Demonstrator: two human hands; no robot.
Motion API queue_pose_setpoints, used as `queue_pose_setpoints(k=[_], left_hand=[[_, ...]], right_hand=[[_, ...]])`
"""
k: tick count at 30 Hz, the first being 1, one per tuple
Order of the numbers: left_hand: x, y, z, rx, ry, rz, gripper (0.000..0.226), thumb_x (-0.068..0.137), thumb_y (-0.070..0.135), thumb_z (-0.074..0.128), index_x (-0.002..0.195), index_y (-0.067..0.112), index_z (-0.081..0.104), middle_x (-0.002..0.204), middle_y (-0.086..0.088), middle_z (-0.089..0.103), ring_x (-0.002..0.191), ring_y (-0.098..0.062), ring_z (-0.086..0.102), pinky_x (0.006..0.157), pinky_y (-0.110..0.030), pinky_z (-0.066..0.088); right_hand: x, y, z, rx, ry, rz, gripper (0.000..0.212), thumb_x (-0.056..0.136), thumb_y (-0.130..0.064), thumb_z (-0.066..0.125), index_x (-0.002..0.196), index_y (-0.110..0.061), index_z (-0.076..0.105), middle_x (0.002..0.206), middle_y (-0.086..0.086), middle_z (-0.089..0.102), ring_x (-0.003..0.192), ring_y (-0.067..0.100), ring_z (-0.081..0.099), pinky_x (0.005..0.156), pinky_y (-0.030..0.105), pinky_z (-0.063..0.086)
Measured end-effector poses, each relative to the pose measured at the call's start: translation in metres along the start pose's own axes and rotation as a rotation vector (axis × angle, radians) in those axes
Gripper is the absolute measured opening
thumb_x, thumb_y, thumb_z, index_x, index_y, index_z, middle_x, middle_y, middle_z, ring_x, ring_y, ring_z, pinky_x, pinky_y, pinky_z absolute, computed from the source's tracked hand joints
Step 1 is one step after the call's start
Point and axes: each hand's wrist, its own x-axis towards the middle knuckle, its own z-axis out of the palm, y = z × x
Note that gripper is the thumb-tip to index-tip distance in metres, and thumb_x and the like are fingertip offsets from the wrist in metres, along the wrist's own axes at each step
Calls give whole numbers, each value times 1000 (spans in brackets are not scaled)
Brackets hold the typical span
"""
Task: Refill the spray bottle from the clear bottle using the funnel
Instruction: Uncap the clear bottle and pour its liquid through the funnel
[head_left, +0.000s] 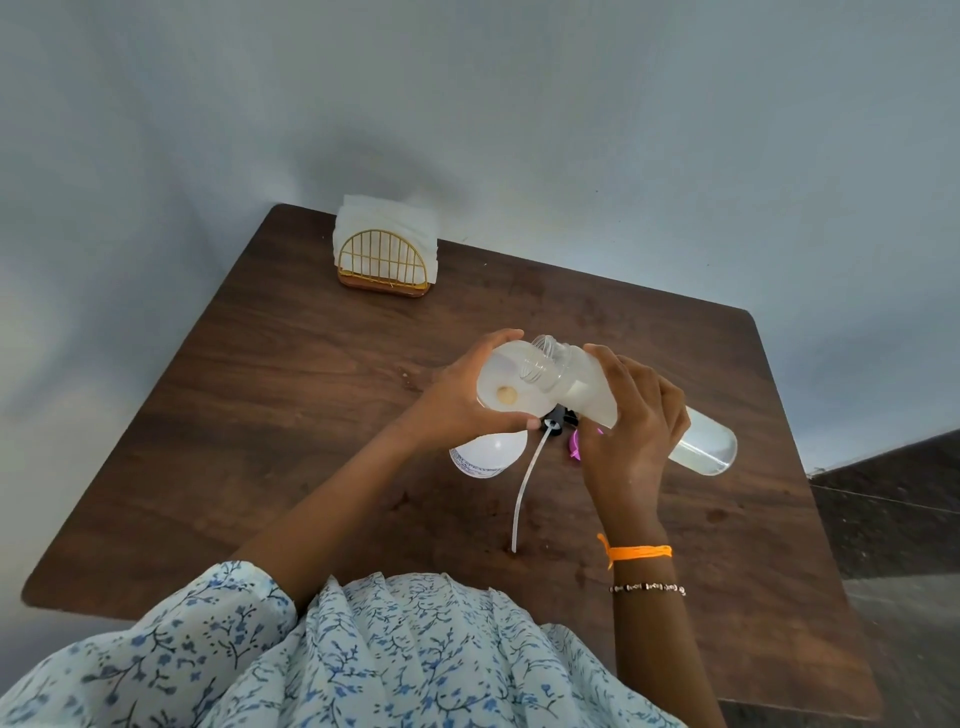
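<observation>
My left hand (457, 400) grips a translucent white funnel (511, 392) that sits on top of the white spray bottle (485, 454) standing on the table. My right hand (636, 431) holds the clear bottle (701, 441) tilted on its side, its open threaded mouth (543, 364) over the funnel's bowl. Pale liquid lies inside the clear bottle. The spray head (558, 418), black with a long white dip tube (524, 488), lies on the table between my hands. A pink cap (576, 447) peeks out under my right hand.
A gold wire napkin holder with white napkins (384, 249) stands at the far left corner of the dark wooden table (291, 415). A grey wall rises behind the table. My flowered sleeve covers the near edge.
</observation>
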Motion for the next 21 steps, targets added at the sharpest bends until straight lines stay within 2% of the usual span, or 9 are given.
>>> queue_pose_setpoints(k=[6, 21], left_hand=[[0, -1, 1, 20, -4, -4, 89, 67, 37, 80, 137, 38, 25, 140, 11, 37, 117, -6, 39, 96, -26, 38], [1, -2, 1, 62, 3, 5, 90, 68, 36, 80, 138, 37, 24, 145, 8, 34, 121, -8, 38, 99, -28, 37]], right_hand=[[-1, -2, 0, -40, 5, -8, 64, 65, 0, 77, 121, -25, 58, 118, 0, 59, 115, 24, 39, 101, 47, 28], [0, -4, 0, -66, 4, -40, 63, 63, 0, 78, 119, -23, 60, 119, 3, 59, 116, 31, 41, 101, 45, 27]])
